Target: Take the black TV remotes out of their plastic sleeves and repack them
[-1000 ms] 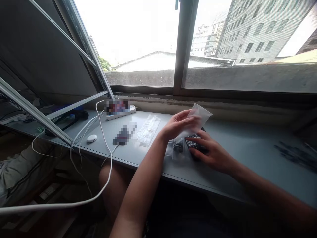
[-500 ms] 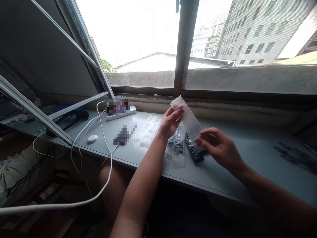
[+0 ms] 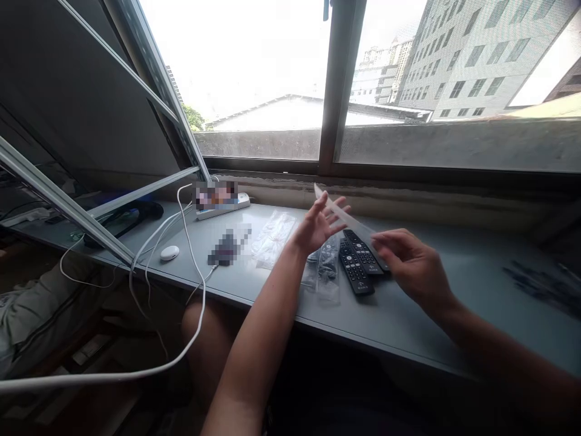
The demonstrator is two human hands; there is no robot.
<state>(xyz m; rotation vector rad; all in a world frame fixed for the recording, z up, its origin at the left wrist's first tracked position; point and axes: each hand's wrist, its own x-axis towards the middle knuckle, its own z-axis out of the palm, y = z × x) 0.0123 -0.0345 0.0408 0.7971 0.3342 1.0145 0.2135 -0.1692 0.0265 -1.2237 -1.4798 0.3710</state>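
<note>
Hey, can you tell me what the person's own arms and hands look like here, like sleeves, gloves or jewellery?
The left hand and right hand are ungloved. The left forearm and right forearm are bare, with no watch or bracelet visible. No sleeve shows, and I can't see any rings.
</note>
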